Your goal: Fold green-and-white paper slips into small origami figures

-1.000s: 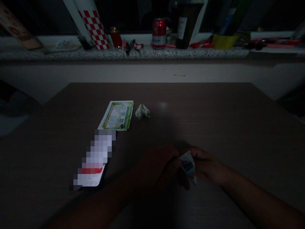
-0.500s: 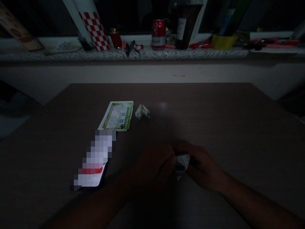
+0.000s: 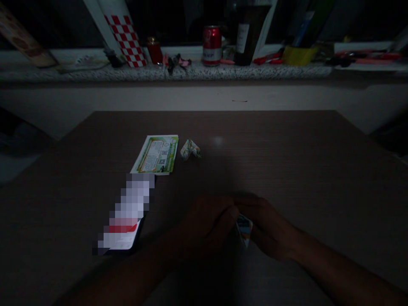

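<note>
Between my two hands is a small folded piece of printed paper (image 3: 245, 229), its lower part showing blue, white and orange. My left hand (image 3: 212, 221) closes on its left side, thumb at the upper edge. My right hand (image 3: 270, 227) wraps round it from the right, fingers meeting those of the left. Their grip hides much of the paper, and the scene is dim. Farther off on the table stands a folded paper piece (image 3: 190, 149) with two pointed halves. Left of it lies a stack of green and white printed leaflets (image 3: 156, 155).
A phone (image 3: 127, 216) with a lit, partly pixelated screen lies left of my hands on the wooden table (image 3: 287, 148). Along the stone sill (image 3: 191, 73) behind are a red can (image 3: 212, 46), a dark bottle (image 3: 247, 38) and a red-checked tube (image 3: 126, 40).
The folded paper has turned and dropped slightly between my hands, showing less of its white printed face. My right hand's fingers have shifted a little lower. The other things have stayed put.
</note>
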